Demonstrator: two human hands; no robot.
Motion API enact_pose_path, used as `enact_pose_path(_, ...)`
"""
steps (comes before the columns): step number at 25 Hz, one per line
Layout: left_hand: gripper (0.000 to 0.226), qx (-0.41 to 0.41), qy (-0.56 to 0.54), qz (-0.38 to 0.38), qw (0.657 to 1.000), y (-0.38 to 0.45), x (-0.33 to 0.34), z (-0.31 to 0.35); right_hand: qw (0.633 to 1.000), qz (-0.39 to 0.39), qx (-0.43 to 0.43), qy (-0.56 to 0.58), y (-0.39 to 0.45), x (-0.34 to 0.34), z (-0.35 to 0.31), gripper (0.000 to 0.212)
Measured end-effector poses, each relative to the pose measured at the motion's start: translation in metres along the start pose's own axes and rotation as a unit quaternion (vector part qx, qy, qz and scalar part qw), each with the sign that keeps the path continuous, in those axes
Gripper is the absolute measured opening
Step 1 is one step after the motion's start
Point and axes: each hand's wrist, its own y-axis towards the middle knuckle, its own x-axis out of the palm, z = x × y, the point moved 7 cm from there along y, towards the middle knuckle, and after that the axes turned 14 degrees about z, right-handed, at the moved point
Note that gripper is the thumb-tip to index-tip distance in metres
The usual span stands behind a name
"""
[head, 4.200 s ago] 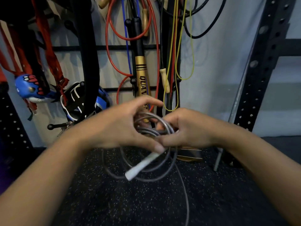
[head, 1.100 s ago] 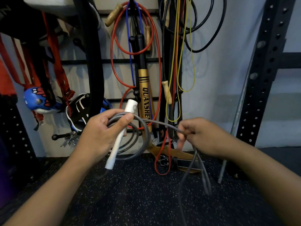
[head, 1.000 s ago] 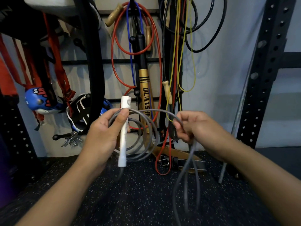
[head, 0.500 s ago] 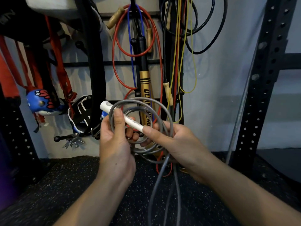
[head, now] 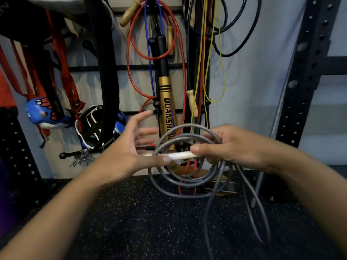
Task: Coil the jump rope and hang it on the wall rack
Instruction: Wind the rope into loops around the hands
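The grey jump rope [head: 187,182] hangs in several loops, with a white handle [head: 180,155] lying across them. My right hand [head: 231,145] is shut on the loops and pinches the handle's right end. My left hand [head: 131,149] is open, fingers spread, its thumb tip near the handle's left end; I cannot tell if it touches. Loose grey strands [head: 253,212] trail down past my right wrist toward the floor. The wall rack [head: 131,67] with black pegs is straight ahead, behind the hands.
Red, blue, yellow and black ropes [head: 155,34] and a gold-and-black bat [head: 166,102] hang on the rack. Red straps and a blue glove [head: 43,113] hang at left. A black perforated upright [head: 304,72] stands at right. Speckled rubber floor [head: 140,222] lies below.
The coil and white handle have passed from my left hand to my right. My left hand has let go and spread open. The loops now sit lower and further right.
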Motion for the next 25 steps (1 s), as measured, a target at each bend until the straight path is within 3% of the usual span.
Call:
enact_pose_path(2, 0.1, 0.07, 0.127, -0.089, 0.985, -0.008, 0.011, 0.022, 0.997, -0.055, -0.017, -0.048, -0.003, 0.012, -0.004, 0.022)
enact_pose_path(4, 0.085, 0.076, 0.178, -0.155, 0.969, -0.016, 0.029, 0.03, 0.993, -0.086, -0.046, -0.07, -0.005, 0.025, -0.01, 0.025)
enact_pose_path(7, 0.05, 0.021, 0.125, -0.207, 0.97, -0.023, 0.05, 0.02, 0.991, -0.098, -0.059, -0.063, -0.008, 0.035, -0.013, 0.032)
enact_pose_path(11, 0.045, -0.006, 0.148, -0.22, 0.964, -0.024, 0.044, 0.007, 0.995, -0.096, -0.012, -0.014, -0.011, 0.027, -0.004, 0.03)
enact_pose_path(14, 0.052, -0.021, 0.174, -0.209, 0.962, -0.02, 0.033, 0.002, 0.995, -0.096, -0.018, -0.029, -0.011, 0.02, 0.0, 0.041)
enact_pose_path(17, 0.043, 0.023, 0.164, -0.183, 0.969, -0.014, 0.02, 0.004, 0.995, -0.096, -0.018, -0.036, -0.01, 0.012, 0.004, 0.046)
enact_pose_path(22, 0.038, 0.007, -0.031, -0.092, 0.995, 0.002, -0.003, 0.004, 0.991, -0.102, 0.006, -0.091, -0.014, 0.008, 0.021, 0.057)
enact_pose_path(25, 0.031, 0.002, -0.139, 0.01, 0.99, 0.006, -0.007, 0.001, 0.998, -0.055, 0.021, 0.024, -0.005, 0.009, 0.02, 0.036)
